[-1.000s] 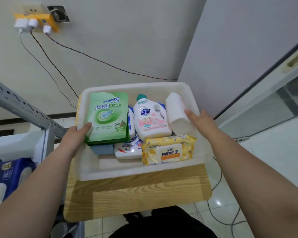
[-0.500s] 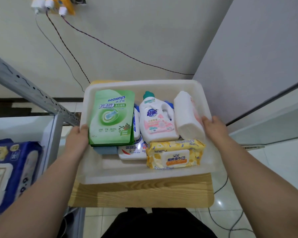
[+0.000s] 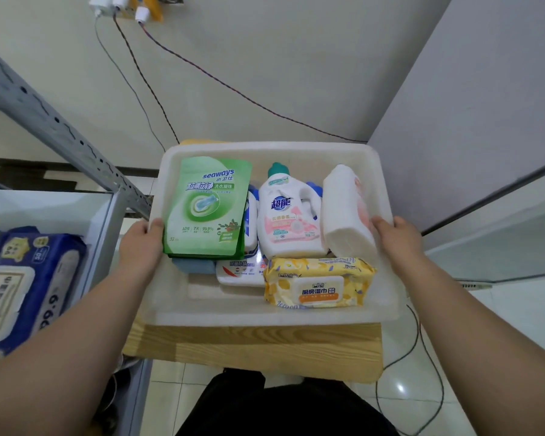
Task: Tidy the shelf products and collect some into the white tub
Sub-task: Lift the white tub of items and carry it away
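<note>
Two hands (image 3: 140, 247) gripping tub (image 3: 265, 314), rectangular translucent plastic

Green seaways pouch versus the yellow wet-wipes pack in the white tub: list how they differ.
The flat green plastic pouch lies propped up at the left of the white plastic tub; the puffy yellow wipes pack sits near right. The green pouch shows no lid; the yellow pack has a white flip lid. Both are soft packs inside the tub.
</note>
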Demonstrator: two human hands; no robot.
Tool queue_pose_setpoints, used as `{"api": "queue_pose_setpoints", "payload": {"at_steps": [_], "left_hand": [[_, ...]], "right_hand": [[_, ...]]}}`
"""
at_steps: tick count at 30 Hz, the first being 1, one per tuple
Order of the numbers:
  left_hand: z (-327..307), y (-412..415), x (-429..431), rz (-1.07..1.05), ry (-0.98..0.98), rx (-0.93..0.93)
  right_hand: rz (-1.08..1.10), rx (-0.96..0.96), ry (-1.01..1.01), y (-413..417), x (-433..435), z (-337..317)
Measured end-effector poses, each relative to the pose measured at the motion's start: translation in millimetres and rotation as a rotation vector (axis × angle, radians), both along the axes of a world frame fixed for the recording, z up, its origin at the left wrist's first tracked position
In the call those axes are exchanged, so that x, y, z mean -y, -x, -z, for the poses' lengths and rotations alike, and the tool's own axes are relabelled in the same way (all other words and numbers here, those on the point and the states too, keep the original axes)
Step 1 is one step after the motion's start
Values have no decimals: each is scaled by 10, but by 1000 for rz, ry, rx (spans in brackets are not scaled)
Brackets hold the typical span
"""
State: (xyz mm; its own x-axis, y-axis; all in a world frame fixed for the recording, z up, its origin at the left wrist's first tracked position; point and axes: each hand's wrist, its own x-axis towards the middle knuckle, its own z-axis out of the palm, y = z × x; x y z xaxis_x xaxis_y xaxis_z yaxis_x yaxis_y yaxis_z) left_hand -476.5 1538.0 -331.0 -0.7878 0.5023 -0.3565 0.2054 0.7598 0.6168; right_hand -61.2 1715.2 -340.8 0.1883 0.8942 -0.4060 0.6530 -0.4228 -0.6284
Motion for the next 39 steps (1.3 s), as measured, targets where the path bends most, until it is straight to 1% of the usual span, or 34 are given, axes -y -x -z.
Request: {"api": "queue_pose_setpoints", "payload": {"at_steps": [4, 7, 14, 19, 24, 27, 31, 39], "left_hand": [[-65, -251, 334, -110, -50, -7], [-100, -385, 603, -202, -42, -18], [-154, -873, 1254, -381, -55, -31], [-161, -1161, 1778, -493, -70, -55], [-171, -1379, 2287, -584, -163, -1], [-214, -1454, 2523, -627, -187, 25], [-233, -1607, 2893, -684, -222, 10], [-141, -2059, 3512, -977, -242, 0]], "right_hand": [[-115, 6, -65, -58, -43, -227], [-205, -10, -97, -102, -120, -342], [-352, -70, -89, -257, -18, -256], [-469, -78, -84, -237, 61, -254], [-570, -27, -102, -99, 233, -353], [-612, 2, -102, 14, 396, -392], [-674, 33, -101, 168, 634, -415], [-870, 4, -129, 628, 867, -325]]}}
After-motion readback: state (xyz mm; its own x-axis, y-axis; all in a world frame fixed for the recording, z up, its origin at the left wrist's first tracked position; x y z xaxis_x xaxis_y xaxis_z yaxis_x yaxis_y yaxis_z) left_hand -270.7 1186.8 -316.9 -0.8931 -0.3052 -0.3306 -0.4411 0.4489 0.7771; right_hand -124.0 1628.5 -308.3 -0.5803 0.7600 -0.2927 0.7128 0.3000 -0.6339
